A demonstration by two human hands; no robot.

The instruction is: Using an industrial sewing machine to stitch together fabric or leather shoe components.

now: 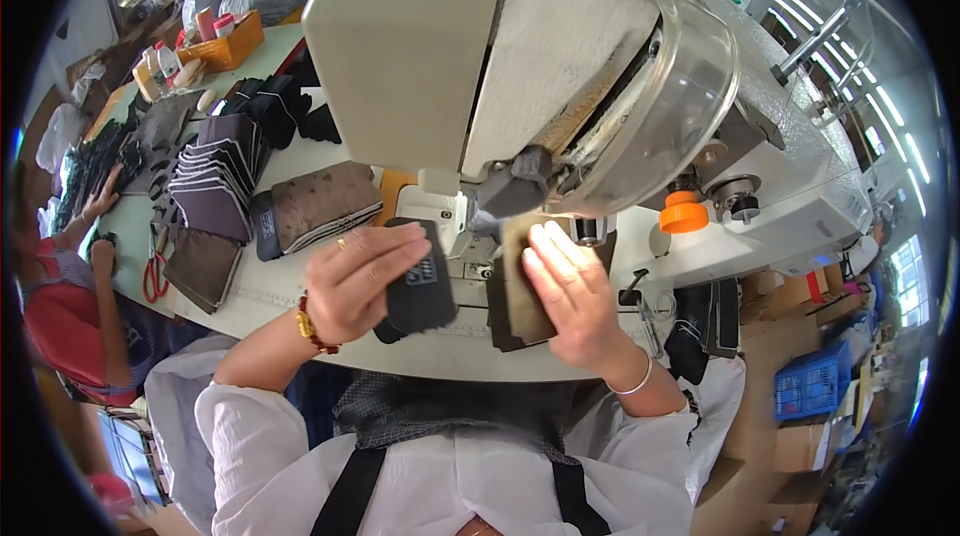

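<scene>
I've got my left hand [352, 283] half-closed, holding a charcoal round-cornered fabric piece [420, 304]; my right hand [577, 308] lies straight-fingered over an olive-brown cloth panel [522, 308], can't tell if gripping. Both near the cream sewing machine [405, 51].

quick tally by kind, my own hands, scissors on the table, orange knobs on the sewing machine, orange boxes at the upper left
Hands: 2 (left hand, right hand)
Red-handled scissors: 1
Orange knob: 1
Orange box: 1
Total: 5
</scene>
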